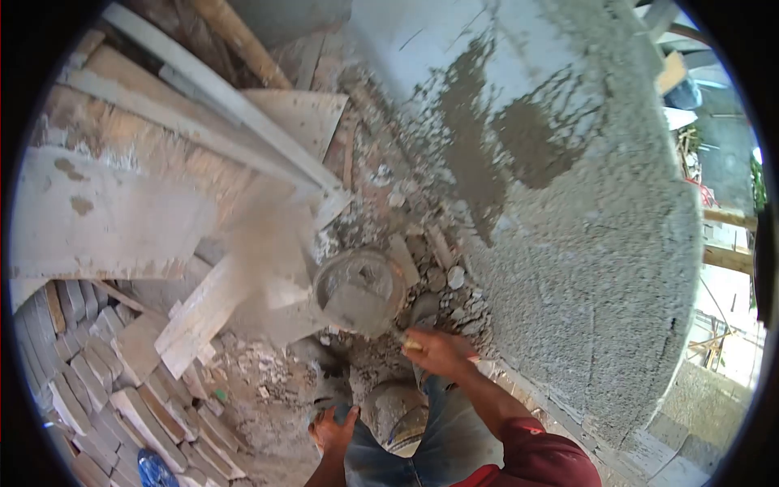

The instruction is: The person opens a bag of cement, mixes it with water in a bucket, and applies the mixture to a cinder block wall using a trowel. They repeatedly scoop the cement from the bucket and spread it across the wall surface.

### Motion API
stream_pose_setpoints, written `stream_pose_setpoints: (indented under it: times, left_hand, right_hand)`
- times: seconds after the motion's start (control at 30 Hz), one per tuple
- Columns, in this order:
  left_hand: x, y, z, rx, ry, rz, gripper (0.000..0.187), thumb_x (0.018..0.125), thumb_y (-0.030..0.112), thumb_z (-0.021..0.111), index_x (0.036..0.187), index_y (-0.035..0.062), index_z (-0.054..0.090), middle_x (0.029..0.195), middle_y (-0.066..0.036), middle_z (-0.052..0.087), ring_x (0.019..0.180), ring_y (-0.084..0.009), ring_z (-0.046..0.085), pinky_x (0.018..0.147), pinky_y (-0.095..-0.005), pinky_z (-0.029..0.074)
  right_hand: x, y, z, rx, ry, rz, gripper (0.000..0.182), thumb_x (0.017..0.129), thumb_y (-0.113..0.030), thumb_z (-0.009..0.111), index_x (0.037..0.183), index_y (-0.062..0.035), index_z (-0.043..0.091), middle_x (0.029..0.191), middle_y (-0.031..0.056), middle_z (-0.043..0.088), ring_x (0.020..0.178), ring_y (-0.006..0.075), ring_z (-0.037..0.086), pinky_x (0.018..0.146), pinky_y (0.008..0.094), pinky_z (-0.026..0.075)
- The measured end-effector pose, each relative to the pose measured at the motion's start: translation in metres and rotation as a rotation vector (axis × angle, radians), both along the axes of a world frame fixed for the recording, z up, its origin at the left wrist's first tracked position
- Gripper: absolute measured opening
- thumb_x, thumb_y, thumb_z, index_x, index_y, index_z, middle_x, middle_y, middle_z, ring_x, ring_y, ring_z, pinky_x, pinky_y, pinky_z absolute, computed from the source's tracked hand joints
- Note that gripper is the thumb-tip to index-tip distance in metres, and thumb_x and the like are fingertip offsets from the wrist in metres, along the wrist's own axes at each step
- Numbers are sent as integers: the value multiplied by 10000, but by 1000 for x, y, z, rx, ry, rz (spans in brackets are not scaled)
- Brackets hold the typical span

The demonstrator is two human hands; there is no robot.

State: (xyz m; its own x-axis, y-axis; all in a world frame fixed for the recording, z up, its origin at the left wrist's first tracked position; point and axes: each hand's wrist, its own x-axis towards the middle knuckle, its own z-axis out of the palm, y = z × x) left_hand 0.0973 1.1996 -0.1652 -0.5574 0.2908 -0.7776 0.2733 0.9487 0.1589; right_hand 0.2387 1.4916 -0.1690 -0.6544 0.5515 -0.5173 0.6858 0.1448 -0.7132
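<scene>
My right hand (438, 352) is wrapped round the light handle of a trowel (357, 307). The trowel's blade reaches into a round bucket (318, 284) with grey mortar in it, on the ground before my feet. My left hand (333, 428) rests by my left knee, thumb and fingers apart, holding nothing. To the right rises a wall (592, 276) with rough grey plaster low down and a smoother, paler face above. Wet dark patches of mortar (531, 142) are splashed on that paler face. Between my legs stands another rounded container (398, 402), partly hidden.
Stacked flat tiles or bricks (105, 381) fill the lower left, near a blue object (156, 468). Boards and a long metal bar (227, 97) lean at upper left. A blurred pale patch (272, 260) hangs left of the bucket. Rubble (458, 296) lies along the wall's foot.
</scene>
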Motion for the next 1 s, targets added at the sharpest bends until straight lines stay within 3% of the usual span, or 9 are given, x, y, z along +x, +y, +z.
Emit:
stream_pose_setpoints:
  times: [0.2, 0.3, 0.4, 0.53, 0.6, 0.67, 0.77, 0.87, 1.0]
  left_hand:
    - [1, -16, -2, 173, 151, 414, 542, 753, 516, 647, 1023, 47, 661, 984, -199, 643, 911, -391, 603, 834, -498, 436]
    - [-14, -10, -3, 237, 178, 395, 541, 762, 510, 637, 1015, 32, 657, 977, -205, 643, 907, -389, 603, 823, -493, 436]
    - [-45, -26, 6, 248, 213, 332, 541, 776, 501, 622, 1003, 11, 651, 966, -213, 643, 900, -387, 602, 806, -486, 437]
    - [-71, -89, 53, 173, 196, 208, 544, 795, 489, 601, 988, -18, 643, 952, -223, 643, 892, -384, 601, 784, -475, 438]
    - [-81, -102, 63, 165, 175, 159, 546, 804, 482, 591, 980, -33, 639, 944, -228, 643, 887, -383, 601, 772, -470, 438]
    - [-89, -106, 65, 176, 143, 106, 550, 814, 476, 581, 972, -47, 635, 937, -234, 643, 883, -381, 600, 761, -465, 439]
    - [-99, -125, 69, 180, 73, 10, 556, 828, 467, 566, 960, -69, 629, 926, -242, 643, 877, -379, 600, 744, -457, 439]
    - [-117, -141, 61, 232, -49, 210, 391, 821, 379, 547, 919, 16, 655, 865, -256, 628, 890, -409, 598, 776, -475, 460]
    - [-178, -102, 74, 446, 120, 170, 364, 833, 344, 541, 892, 3, 653, 877, -246, 632, 844, -397, 613, 736, -463, 464]
  right_hand:
    - [-60, 40, 107, -57, 172, 264, 447, 796, -274, 672, 1153, -32, 554, 956, 179, 642, 802, 351, 635, 684, 420, 498]
    - [-74, 72, 91, -452, 174, 369, 494, 827, -275, 679, 1207, -3, 518, 942, 110, 642, 720, 153, 607, 596, 298, 479]
    - [-72, 141, 85, -958, 66, 39, 453, 856, -224, 649, 1228, -3, 515, 914, 97, 650, 632, 103, 572, 551, 246, 465]
    - [-47, 304, 137, -733, 178, -490, 305, 833, -188, 668, 1060, -25, 546, 751, 85, 619, 543, 153, 583, 421, 301, 470]
    - [-57, 328, 272, -362, 302, -669, 213, 857, -189, 630, 985, -30, 569, 661, 51, 566, 451, 130, 516, 373, 274, 426]
    - [-51, 335, 370, -162, 313, -321, 276, 862, -198, 624, 1047, 0, 567, 686, 43, 562, 500, 108, 523, 418, 259, 436]
    - [-50, 275, 475, 181, 345, -241, 331, 865, -208, 619, 1088, 29, 559, 723, 38, 567, 570, 92, 532, 479, 238, 447]
    - [-32, 210, 507, 148, 352, -356, 345, 863, -214, 622, 1098, 31, 560, 760, 41, 579, 619, 84, 534, 524, 230, 456]
    - [12, 143, 440, 39, 294, -484, 298, 858, -202, 620, 1063, 11, 580, 735, 37, 584, 586, 95, 541, 489, 241, 453]
